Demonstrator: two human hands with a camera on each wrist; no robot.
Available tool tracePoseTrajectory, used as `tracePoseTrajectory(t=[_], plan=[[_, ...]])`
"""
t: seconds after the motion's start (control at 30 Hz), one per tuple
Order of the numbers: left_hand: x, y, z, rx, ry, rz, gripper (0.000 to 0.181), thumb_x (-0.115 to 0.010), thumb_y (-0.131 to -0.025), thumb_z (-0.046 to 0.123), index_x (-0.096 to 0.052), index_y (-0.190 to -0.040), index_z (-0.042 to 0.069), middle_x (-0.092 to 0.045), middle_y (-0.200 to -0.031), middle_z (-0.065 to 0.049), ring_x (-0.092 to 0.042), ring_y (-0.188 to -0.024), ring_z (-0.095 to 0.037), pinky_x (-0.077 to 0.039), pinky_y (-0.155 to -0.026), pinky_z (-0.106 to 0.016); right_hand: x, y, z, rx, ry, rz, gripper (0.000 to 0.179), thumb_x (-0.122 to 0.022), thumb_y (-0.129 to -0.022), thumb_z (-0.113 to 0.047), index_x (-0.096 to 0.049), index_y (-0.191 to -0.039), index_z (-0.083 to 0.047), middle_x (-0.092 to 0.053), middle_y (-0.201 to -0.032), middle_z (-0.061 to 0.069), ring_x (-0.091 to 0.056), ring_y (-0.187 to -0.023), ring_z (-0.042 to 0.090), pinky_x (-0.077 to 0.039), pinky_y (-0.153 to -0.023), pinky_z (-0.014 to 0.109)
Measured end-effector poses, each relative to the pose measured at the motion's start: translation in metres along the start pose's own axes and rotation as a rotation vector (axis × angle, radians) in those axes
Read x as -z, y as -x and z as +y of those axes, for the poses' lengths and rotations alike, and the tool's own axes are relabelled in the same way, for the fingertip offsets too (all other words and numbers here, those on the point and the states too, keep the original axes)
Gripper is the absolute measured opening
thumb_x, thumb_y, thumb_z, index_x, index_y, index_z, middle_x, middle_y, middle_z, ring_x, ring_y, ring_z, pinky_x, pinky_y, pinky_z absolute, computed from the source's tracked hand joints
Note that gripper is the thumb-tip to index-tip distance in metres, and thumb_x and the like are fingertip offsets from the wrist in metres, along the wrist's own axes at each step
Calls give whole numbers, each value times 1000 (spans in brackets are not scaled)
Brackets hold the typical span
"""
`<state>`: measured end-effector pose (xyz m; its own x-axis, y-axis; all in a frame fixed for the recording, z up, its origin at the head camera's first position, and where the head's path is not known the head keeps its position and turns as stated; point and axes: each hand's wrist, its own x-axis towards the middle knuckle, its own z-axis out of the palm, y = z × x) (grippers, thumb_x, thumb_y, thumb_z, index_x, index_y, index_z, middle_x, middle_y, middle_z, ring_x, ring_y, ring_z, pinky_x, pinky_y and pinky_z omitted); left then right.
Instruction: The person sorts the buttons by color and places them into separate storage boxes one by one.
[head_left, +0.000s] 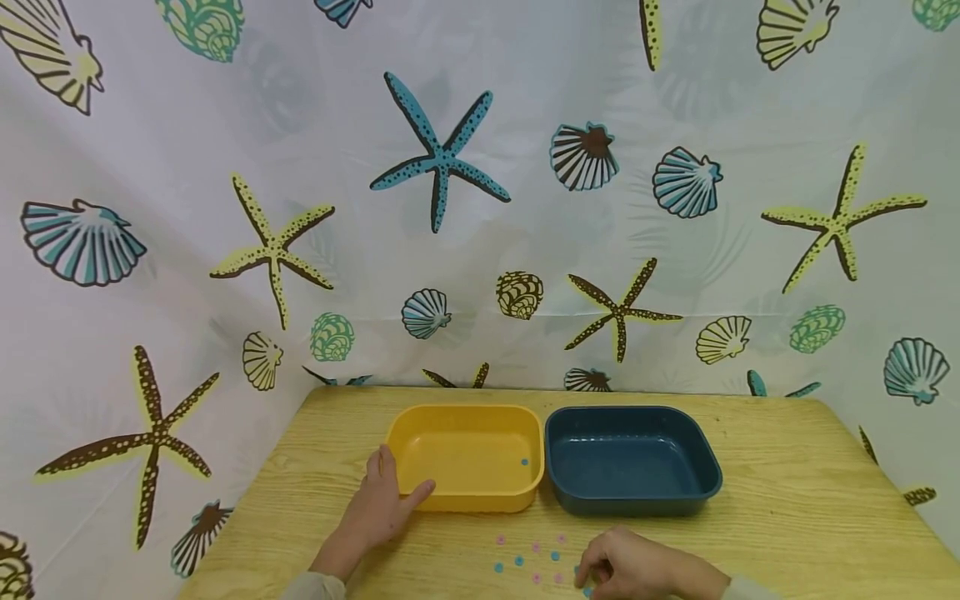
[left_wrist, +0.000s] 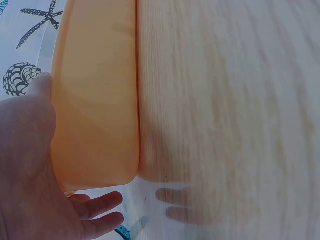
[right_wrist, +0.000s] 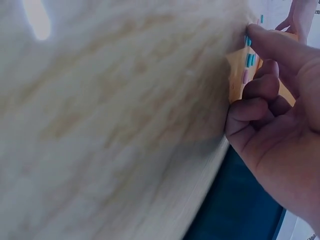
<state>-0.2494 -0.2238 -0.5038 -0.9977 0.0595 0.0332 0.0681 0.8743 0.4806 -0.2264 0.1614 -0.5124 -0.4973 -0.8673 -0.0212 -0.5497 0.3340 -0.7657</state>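
My left hand (head_left: pixel 380 508) rests against the near left corner of a yellow tray (head_left: pixel 468 503). In the left wrist view, its thumb lies along the rim and the other fingers (left_wrist: pixel 102 206) are extended past the tray's end. My right hand (head_left: pixel 626 564) is low over the table, the fingers bent and a fingertip down beside small blue and pink rings. One blue ring (head_left: pixel 577 570) is right by its fingertips; whether they pinch it cannot be told. Another blue ring (head_left: pixel 587 592) is just below. A single blue ring (head_left: pixel 524 462) lies inside the yellow tray.
A dark blue tray (head_left: pixel 633 505) stands right of the yellow one, their sides nearly touching. Several loose rings, such as a pink ring (head_left: pixel 536 577), are scattered on the wooden table (head_left: pixel 810 500) in front. A shell-and-starfish cloth (head_left: pixel 480 250) hangs behind and along both sides.
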Motion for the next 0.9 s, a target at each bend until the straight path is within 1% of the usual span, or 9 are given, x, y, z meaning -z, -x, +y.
tracePoseTrajectory(t=[0.13,0.37,0.57,0.67,0.77,0.9], plan=[[1,0,1,4,6,-1,111,-41,-88,70,-3,-142,-18,-9,-145,-39,-40,-119,-54,-41,-91,-57,0,1,0,-16,-21,3,11,-70,-84,-10,-73,-94,-8,-51,-67,-17,-43,-58,-7,-41,-53,15],[1,0,2,6,-1,2,111,-40,-87,71,-4,-142,-19,-10,-144,-39,-43,-115,-54,-42,-89,-57,0,1,0,4,-41,4,8,-69,-85,-10,-73,-92,-8,-51,-67,-16,-43,-58,-7,-41,-52,15],[-2,-2,0,19,13,-6,111,-41,-88,69,-1,-142,-18,-8,-145,-39,-37,-121,-53,-38,-93,-57,1,0,0,0,-30,-3,9,-67,-87,-10,-73,-93,-10,-51,-67,-16,-42,-58,-7,-40,-53,14],[-2,-2,0,22,14,-7,110,-42,-88,69,-1,-142,-18,-8,-145,-39,-36,-122,-53,-37,-94,-58,1,0,-1,-3,-46,-7,9,-66,-88,-10,-73,-93,-10,-51,-67,-16,-42,-58,-6,-40,-54,14],[-2,-2,-1,24,12,-9,110,-42,-88,69,-1,-143,-18,-8,-145,-39,-37,-122,-53,-38,-93,-58,1,0,-3,-16,-73,-5,8,-66,-88,-11,-73,-92,-9,-50,-67,-16,-43,-60,-6,-40,-55,14],[-2,-4,-2,18,11,-8,111,-42,-88,70,-1,-143,-18,-8,-145,-39,-38,-121,-53,-39,-92,-57,2,0,-4,-55,-99,1,7,-65,-88,-9,-72,-90,-10,-50,-66,-16,-44,-59,-5,-39,-55,14]])
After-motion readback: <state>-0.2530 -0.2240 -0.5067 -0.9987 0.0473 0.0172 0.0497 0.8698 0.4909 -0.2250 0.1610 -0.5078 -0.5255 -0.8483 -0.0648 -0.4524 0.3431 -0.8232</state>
